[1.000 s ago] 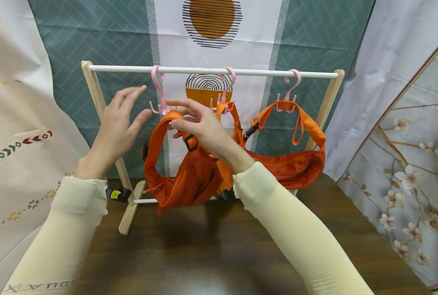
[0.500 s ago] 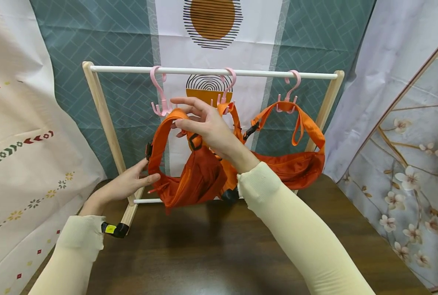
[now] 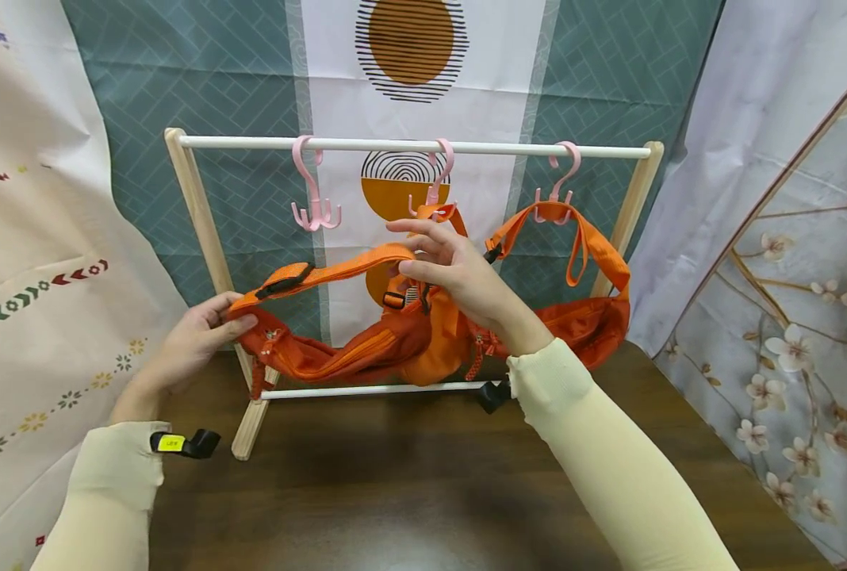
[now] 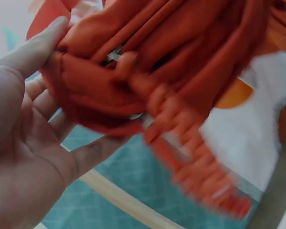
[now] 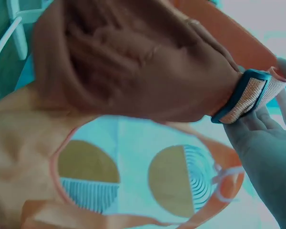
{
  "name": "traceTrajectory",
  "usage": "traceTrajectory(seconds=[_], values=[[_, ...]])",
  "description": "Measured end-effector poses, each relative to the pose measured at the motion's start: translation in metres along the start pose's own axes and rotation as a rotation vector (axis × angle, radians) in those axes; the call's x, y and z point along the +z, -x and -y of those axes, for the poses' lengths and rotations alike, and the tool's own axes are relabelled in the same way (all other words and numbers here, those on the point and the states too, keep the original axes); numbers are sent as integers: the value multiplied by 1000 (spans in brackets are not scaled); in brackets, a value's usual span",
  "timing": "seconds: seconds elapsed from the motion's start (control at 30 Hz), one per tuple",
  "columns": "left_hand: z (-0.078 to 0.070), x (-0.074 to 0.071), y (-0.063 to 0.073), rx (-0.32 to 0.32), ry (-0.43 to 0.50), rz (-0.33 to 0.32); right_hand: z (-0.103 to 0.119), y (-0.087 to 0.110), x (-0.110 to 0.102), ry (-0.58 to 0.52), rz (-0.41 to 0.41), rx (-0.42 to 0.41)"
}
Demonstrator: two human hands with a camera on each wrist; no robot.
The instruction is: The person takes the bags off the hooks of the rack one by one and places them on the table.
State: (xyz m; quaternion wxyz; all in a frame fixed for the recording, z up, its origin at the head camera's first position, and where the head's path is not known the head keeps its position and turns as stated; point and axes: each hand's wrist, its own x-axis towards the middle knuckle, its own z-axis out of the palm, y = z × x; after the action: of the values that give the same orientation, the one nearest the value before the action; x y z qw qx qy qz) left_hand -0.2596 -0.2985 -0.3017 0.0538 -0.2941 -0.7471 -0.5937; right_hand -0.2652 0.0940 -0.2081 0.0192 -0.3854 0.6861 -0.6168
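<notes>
My left hand [image 3: 191,345] grips the left end of an orange-red waist bag [image 3: 345,357], thumb in front. In the left wrist view, fingers lie behind the bag's end [image 4: 95,90], where a braided zipper pull [image 4: 190,148] dangles, blurred. The bag's orange strap [image 3: 355,266] with a black buckle [image 3: 285,280] runs over to my right hand [image 3: 459,270], which pinches it between thumb and fingers. The bag is held below a pink hook [image 3: 315,190] that carries nothing. In the right wrist view, a dark strap adjuster [image 5: 240,97] sits beside the fingers.
A rack with a white rod [image 3: 373,145] and wooden legs [image 3: 202,214] stands on a brown table [image 3: 409,484]. Another orange bag [image 3: 434,353], partly hidden, hangs from the middle pink hook [image 3: 438,178]; a third bag [image 3: 588,329] hangs from the right hook [image 3: 561,178].
My left hand has come down from near the left hook and taken hold of the bag's end. The right hand has moved right and down with the strap, and the bag is stretched out sideways.
</notes>
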Motion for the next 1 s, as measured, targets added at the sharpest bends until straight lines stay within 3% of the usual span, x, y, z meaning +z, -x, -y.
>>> traceTrajectory(seconds=[0.1, 0.23, 0.43, 0.67, 1.0], values=[[-17, -5, -2, 60, 118, -55, -9, 6, -5, 41, 17, 48], [-39, -2, -8, 127, 262, -116, -24, 14, -5, 80, 36, 97], [-66, 10, -15, 165, 342, -231, -43, 28, 4, 62, 110, 126], [-72, 13, -13, 140, 434, -314, -56, 37, 18, 74, 131, 115], [-78, 14, -7, 145, 468, -413, -62, 60, 39, 254, 69, 30]])
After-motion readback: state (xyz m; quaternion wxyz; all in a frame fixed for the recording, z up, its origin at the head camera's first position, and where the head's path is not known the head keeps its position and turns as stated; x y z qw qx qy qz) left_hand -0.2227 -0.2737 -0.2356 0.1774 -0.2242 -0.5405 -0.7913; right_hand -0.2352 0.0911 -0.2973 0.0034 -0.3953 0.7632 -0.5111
